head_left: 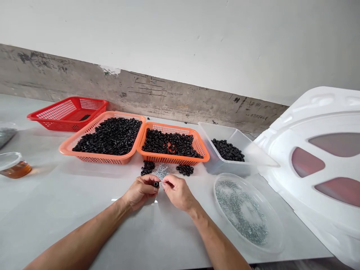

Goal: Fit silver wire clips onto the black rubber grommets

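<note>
Small black ring-shaped piece [156, 184] pinched between thumb and fingers of the left hand [141, 192], low over the tabletop [126, 234], its open end toward the camera. Right hand [177, 192] just beside it, thumb and fingertips pressed together; whether they grip a tiny part cannot be made out. Directly beyond: heap of fine silvery parts [163, 170], partly hidden by the hands, single shapes too small to tell; black pieces clustered at left [147, 167] and right [185, 170] of it. Behind, an orange basket [174, 160] and a larger peach basket [102, 159], both loaded with black pieces; red basket [53, 125] farther left. To the right, translucent bin [233, 168] with more black pieces, and a clear lid-like tray [277, 240] of silvery parts. Cut off by the frame: amber-filled cup [17, 170], white moulded panel [303, 210]. Tabletop pale, glossy, reflecting. Wall [168, 41] white above a bare grey band [92, 80]; dark scribbles and ruled lines there, illegible.
</note>
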The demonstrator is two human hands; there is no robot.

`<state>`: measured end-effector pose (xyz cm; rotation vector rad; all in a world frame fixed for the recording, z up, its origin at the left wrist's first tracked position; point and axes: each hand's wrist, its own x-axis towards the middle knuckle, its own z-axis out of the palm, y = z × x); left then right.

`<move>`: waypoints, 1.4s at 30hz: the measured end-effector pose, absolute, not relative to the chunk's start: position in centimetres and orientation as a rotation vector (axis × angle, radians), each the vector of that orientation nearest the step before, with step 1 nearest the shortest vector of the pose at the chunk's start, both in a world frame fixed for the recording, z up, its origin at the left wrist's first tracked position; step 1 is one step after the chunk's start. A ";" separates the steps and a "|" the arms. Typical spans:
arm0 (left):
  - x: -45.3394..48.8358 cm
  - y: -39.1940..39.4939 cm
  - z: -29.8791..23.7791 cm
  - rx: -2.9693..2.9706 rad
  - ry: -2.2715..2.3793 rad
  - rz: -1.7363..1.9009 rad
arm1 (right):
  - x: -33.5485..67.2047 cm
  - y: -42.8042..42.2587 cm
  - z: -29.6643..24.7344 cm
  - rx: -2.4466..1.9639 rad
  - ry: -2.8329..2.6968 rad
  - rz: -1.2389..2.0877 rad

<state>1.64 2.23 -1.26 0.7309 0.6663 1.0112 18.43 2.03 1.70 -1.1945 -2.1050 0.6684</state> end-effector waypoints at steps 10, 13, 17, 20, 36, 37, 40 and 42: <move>2.1 1.7 -1.5 0.919 0.754 1.025 | 17.9 2.0 0.5 -1.086 -2.261 0.348; 2.2 1.4 -1.2 0.886 0.697 0.998 | 18.0 1.7 0.8 -1.065 -2.322 0.319; 2.5 1.2 -1.3 0.739 0.688 1.021 | 17.9 1.3 1.1 -1.057 -2.371 0.306; 2.6 1.3 -1.6 0.582 0.728 1.114 | 17.5 1.0 1.2 -1.039 -2.323 0.351; 4.0 -2.4 2.1 0.667 0.456 0.767 | 19.3 5.0 2.4 -1.324 -2.102 0.671; 3.8 -2.5 2.3 0.687 0.437 0.738 | 18.7 5.2 2.3 -1.295 -2.198 0.603; 3.1 -2.3 2.2 0.762 0.398 0.692 | 16.4 6.0 1.7 -1.209 -2.455 0.406; 2.5 -2.2 1.6 0.811 0.399 0.662 | 14.8 6.5 1.1 -1.182 -2.561 0.288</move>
